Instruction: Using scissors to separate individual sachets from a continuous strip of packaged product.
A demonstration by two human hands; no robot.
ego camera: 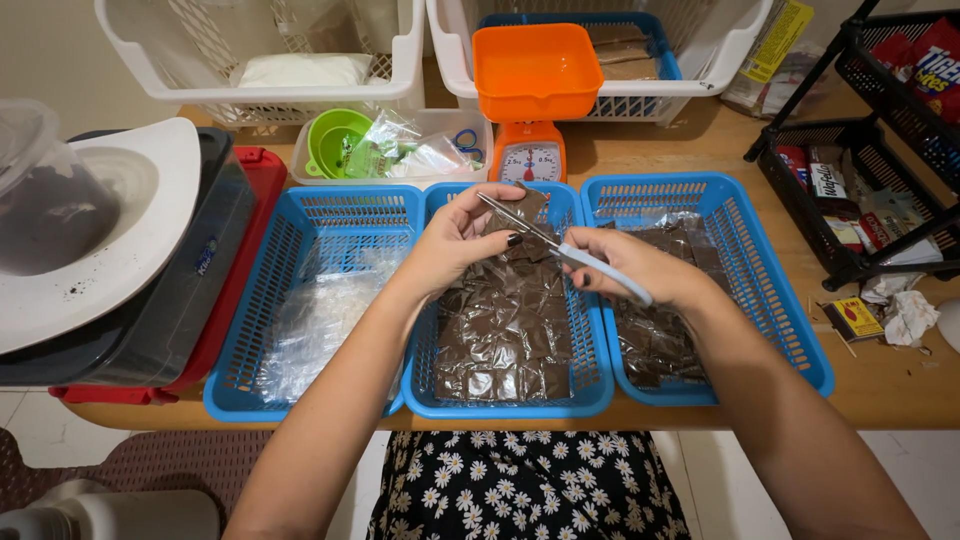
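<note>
Head view: left hand (455, 240) fingers pinch a brown sachet (522, 208) above the middle blue basket (500, 400). Right hand (640, 268) fingers wrapped round scissors (560, 245), blades at the sachet. Left of that basket: blue basket of clear bags (310, 310). Right: another with brown sachets (740, 260). Behind: orange scale (535, 100). All on wooden desk (890, 385).

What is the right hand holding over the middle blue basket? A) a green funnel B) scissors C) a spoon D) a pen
B: the right hand grips scissors with light blue handles, blades reaching to the brown packet in the left hand.
</note>
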